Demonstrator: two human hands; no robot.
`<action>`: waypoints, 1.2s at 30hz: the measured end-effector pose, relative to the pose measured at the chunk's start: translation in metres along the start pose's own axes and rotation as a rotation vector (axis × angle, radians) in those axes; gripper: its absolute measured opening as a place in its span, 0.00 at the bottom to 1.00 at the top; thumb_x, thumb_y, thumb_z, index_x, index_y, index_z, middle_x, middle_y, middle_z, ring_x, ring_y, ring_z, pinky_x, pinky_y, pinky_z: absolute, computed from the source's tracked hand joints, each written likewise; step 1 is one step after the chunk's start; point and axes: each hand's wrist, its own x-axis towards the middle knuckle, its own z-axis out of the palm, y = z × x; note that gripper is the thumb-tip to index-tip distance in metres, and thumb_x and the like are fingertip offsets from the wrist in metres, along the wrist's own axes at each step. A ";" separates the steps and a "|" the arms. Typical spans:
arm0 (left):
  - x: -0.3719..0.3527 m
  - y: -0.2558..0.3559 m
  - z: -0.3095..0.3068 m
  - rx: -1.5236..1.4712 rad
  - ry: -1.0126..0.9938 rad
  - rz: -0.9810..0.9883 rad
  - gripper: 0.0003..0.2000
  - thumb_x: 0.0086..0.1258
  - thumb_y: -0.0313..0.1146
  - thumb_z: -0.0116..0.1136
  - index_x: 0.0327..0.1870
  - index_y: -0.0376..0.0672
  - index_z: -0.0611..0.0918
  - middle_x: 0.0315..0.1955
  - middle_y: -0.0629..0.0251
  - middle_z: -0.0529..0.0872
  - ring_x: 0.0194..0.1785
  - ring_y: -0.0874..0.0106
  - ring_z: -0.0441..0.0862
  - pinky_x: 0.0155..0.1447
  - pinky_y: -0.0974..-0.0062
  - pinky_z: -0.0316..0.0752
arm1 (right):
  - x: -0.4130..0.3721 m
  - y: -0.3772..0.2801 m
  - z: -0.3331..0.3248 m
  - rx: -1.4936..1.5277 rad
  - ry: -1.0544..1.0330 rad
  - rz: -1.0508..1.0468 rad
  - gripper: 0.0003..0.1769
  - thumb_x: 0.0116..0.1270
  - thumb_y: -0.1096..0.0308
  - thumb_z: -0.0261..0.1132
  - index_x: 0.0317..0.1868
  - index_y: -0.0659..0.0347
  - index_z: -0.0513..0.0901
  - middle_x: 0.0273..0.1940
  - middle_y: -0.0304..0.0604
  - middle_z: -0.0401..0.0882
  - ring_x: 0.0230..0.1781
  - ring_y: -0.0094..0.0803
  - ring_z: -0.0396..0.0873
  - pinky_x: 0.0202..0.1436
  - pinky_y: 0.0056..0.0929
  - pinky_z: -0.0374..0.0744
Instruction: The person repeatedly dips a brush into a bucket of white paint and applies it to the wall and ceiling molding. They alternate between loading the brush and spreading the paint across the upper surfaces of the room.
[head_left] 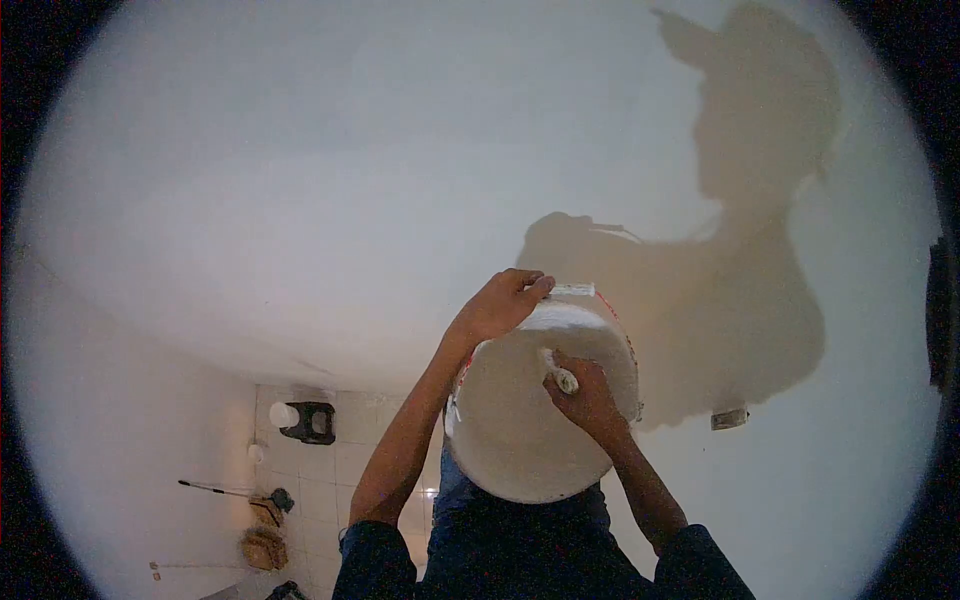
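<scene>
A white bucket [515,430] is held up in front of me against a white wall [350,180]. My left hand [500,302] grips the bucket's upper rim, next to a small white handle piece [573,290]. My right hand [582,392] reaches inside the bucket and is closed on a small white tool or lump [560,372] coated in white paste; I cannot tell which. The bucket's inner walls are smeared white. Both my forearms come up from dark blue sleeves at the bottom of the view.
My shadow [740,250] falls on the wall at the right. Down at the lower left is a tiled floor [340,470] with a dark stool [312,422], a white roll [283,414], a long-handled tool [225,489] and a brush [264,547].
</scene>
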 end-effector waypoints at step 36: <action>0.007 -0.016 0.007 0.002 0.024 0.009 0.27 0.70 0.52 0.43 0.53 0.34 0.77 0.46 0.52 0.82 0.48 0.63 0.79 0.56 0.68 0.69 | -0.066 -0.059 -0.084 0.957 0.088 0.474 0.25 0.59 0.69 0.62 0.56 0.69 0.72 0.47 0.56 0.76 0.40 0.38 0.81 0.42 0.31 0.84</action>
